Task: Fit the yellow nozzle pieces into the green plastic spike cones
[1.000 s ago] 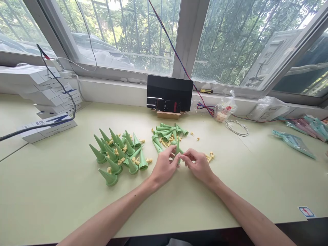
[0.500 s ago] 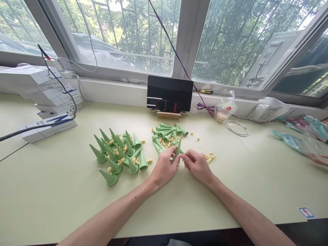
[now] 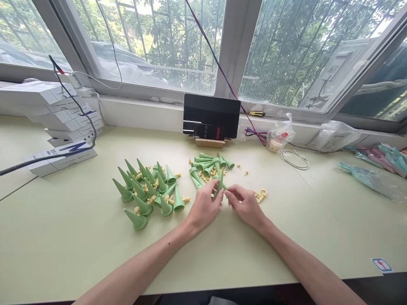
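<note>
My left hand (image 3: 206, 203) is closed around a green plastic cone (image 3: 220, 183), its tip pointing up. Close against the cone's right side, my right hand (image 3: 245, 204) pinches with thumb and index finger; whatever lies between those fingertips is too small or hidden to name. Behind my hands is a pile of loose green cones (image 3: 203, 163) mixed with small yellow plastic fittings (image 3: 206, 176). To the left, several green cones (image 3: 136, 219) with yellow valve-like pieces (image 3: 186, 199) on or beside them stand and lie in a group.
Yellow fittings (image 3: 261, 195) lie right of my right hand. A phone (image 3: 208, 131) showing a timer leans on a dark screen (image 3: 211, 112) at the back. White boxes (image 3: 63, 156) are stacked left. A coiled white cable (image 3: 294, 159) and plastic bags (image 3: 365, 176) lie right.
Both hands hold nearly the same pose, with the cone shifted very slightly. Another person's hand at the right edge has gone out of view.
</note>
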Available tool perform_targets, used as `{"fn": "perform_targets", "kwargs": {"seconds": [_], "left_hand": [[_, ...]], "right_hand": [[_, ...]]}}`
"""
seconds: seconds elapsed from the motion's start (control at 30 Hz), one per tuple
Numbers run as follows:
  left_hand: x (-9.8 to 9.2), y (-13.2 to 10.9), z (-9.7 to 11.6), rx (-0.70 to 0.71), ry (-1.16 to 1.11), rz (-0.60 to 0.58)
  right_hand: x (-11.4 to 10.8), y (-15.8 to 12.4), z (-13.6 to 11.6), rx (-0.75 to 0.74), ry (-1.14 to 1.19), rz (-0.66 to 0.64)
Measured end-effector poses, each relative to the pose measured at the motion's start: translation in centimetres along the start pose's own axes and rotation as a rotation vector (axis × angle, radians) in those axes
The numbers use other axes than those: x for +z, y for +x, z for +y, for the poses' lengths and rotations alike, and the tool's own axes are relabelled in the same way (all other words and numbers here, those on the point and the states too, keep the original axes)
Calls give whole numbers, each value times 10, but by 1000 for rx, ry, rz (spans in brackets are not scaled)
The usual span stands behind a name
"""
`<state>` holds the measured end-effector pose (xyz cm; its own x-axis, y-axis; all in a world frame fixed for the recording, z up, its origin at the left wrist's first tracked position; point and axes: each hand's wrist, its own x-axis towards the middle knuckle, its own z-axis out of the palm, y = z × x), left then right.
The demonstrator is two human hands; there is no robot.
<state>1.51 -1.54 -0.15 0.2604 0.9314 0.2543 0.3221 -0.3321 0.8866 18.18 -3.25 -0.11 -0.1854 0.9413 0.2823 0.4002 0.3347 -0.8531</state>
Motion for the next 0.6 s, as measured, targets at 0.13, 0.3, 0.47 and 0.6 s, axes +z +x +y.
{"fn": "perform_targets", "kwargs": {"seconds": [0.13, 0.3, 0.47, 0.6], "left_hand": [[-1, 1, 0, -12, -16, 26], [-1, 3, -1, 11, -2, 54], [-1, 3, -2, 30, 60, 58], [-1, 2, -4, 64, 108, 77]], "right_hand": [[-1, 0, 0, -45, -27, 8], [-1, 0, 2, -79, -43, 20], [0, 0, 3, -75, -47, 21], [1, -1, 4, -80, -48, 15]]}}
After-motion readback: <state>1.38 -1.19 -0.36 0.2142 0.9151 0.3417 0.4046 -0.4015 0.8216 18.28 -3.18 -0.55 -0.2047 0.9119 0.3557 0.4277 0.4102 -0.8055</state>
